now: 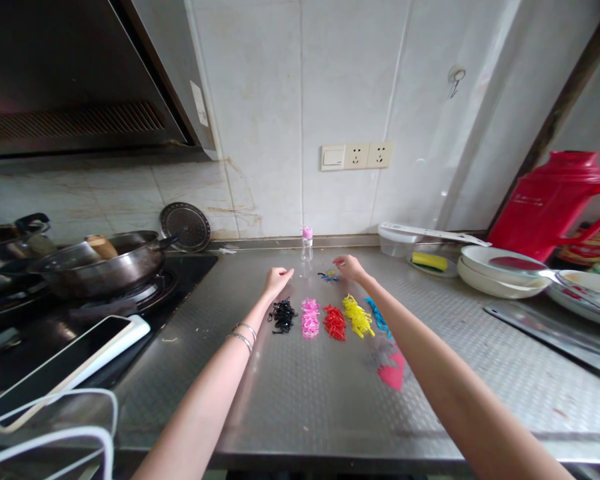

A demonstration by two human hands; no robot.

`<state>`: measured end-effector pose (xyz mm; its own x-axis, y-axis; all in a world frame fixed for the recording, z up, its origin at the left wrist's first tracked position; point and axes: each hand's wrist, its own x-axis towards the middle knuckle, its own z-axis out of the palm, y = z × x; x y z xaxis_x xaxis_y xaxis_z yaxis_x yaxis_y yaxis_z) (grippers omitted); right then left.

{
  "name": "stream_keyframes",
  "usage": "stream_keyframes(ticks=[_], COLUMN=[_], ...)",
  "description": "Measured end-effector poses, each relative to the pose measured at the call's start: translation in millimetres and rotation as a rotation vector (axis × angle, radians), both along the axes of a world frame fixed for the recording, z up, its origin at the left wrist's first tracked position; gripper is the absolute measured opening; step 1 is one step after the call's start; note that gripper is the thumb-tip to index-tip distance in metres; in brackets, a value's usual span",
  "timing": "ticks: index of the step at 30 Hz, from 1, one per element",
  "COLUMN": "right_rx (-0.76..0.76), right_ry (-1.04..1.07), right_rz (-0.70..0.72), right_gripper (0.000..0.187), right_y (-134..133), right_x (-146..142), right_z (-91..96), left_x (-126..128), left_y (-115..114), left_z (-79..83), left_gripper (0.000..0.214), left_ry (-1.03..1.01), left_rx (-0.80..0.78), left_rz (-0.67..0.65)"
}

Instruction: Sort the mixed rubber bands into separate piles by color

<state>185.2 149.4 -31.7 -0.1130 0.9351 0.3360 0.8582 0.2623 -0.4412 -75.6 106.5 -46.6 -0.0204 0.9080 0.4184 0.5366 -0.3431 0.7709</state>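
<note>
On the steel counter (330, 400) lie sorted heaps of small elastic bands: black (283, 315), pink (310, 318), red (335, 322), yellow (358, 315) and blue (379, 316). A small mixed heap (327, 275) sits behind them. My left hand (277, 279) hovers just above the black heap, fingers curled in a pinch; what it holds is too small to make out. My right hand (349, 267) is curled next to the mixed heap, fingertips pinched at it. A small clear bottle with a pink cap (307, 244) stands upright between the hands, near the wall.
A wok (95, 263) and pot sit on the stove at left, with a phone (60, 367) on the stove's front. At right are a red thermos (555, 200), stacked bowls (500, 270), a yellow sponge (429, 261) and a plastic box (397, 240). A pink scrap (393, 375) lies near my right forearm.
</note>
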Motion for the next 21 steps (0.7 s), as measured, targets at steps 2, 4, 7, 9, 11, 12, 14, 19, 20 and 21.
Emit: stream_keyframes(ticks=[2,4,7,9,11,12,14,19,20,21], right_rx=[-0.034,-0.068,-0.104,-0.113,-0.118,-0.117,-0.102,-0.057,-0.068,-0.086], right_ry=[-0.028,-0.055,-0.088,-0.096,-0.087,-0.079,-0.063,-0.029,-0.025,-0.026], right_rz=[0.029,0.056,0.087,0.084,0.070,0.067,0.071,0.076,0.083,0.096], right_gripper=[0.031,0.034,0.038,0.037,0.036,0.037,0.038,0.036,0.037,0.037], right_y=[4.4,6.6,8.3,8.8,8.4,7.8,5.6,-7.6,-11.4,-15.7], right_x=[-5.5,-9.5,-12.9,-13.8,-13.8,-13.3,-10.9,3.5,7.2,11.0], right_z=[-2.6,-5.6,-9.7,-11.1,-10.7,-9.7,-6.2,6.6,8.8,10.6], left_x=[0.1,0.2,0.2,0.2,-0.1,-0.3,-0.8,-1.8,-2.0,-2.1], left_y=[0.7,0.7,-0.3,-0.7,-0.7,-0.6,-0.3,-1.5,-1.8,-1.9], left_z=[-0.5,-0.6,0.0,0.3,0.3,0.3,0.3,1.7,2.0,2.1], left_gripper=[0.040,0.040,0.039,0.039,0.039,0.038,0.039,0.038,0.038,0.038], left_ry=[0.004,0.009,0.011,0.011,0.011,0.012,0.014,0.023,0.025,0.027], left_rx=[0.007,0.010,0.008,0.006,0.005,0.005,0.004,-0.014,-0.018,-0.021], left_rz=[0.004,0.011,0.019,0.022,0.022,0.021,0.021,0.016,0.015,0.016])
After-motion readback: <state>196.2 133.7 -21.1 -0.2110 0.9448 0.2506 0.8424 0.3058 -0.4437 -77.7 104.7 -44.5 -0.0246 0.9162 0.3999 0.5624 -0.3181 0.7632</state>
